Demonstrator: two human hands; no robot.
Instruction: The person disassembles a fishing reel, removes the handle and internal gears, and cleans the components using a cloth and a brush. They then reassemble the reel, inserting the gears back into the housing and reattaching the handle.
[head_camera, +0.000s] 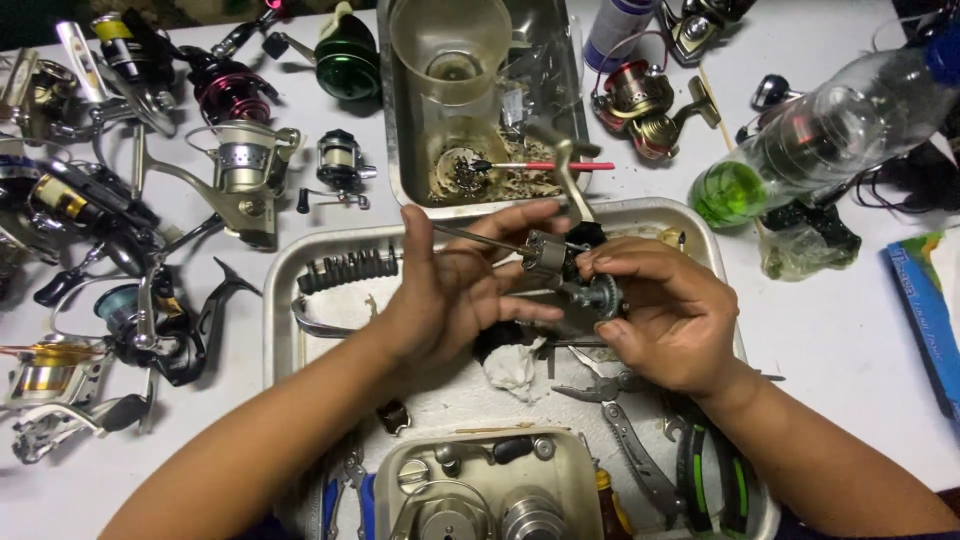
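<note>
Holding a reel body (558, 258) in the middle, above the steel tray (283, 300). Left hand (455, 295) curled around it; right hand (665, 315) pinching a small gear (603, 295). Could slip and roll (greasy, maybe) into pliers (625, 430) at 6 o'clock. Crowded with spinning reels (240, 175) at 9 o'clock, bottle (810, 140) at 2; bare table at 3.

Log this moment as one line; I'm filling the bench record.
left hand: steadies reel body | right hand: pinches gear | under: metal tray | near: pliers

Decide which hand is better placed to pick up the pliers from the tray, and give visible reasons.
Probably the right hand: the pliers lie just below it on the tray, while the left hand steadies the reel part farther away.
</note>
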